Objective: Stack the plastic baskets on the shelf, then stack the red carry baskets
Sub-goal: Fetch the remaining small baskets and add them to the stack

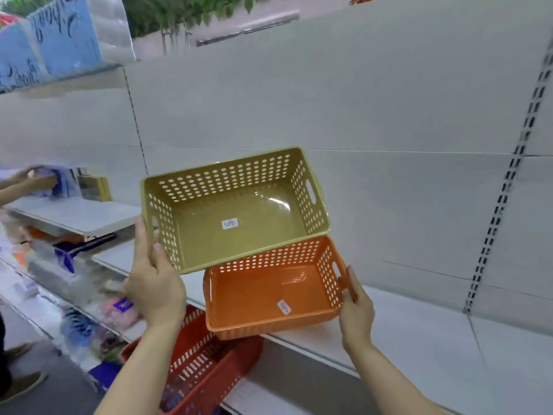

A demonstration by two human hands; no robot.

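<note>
The left hand [155,283] gripped the yellow basket [236,211]; at its five o'clock, the right hand [356,313] clasped the orange basket [275,289] on the shelf [419,330].

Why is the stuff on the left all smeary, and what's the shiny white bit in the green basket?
Head view: the packages on the left are motion-blurred; ceiling light glares off the green basket floor; the wide lens bends the shelf upright.

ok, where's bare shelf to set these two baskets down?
Bare shelf runs right of the orange basket, up to the back panel. The green basket is held by the left hand, the orange one by the right hand. A shorter bare board lies left. Lower left is crowded with goods; a red carry basket sits below.
</note>
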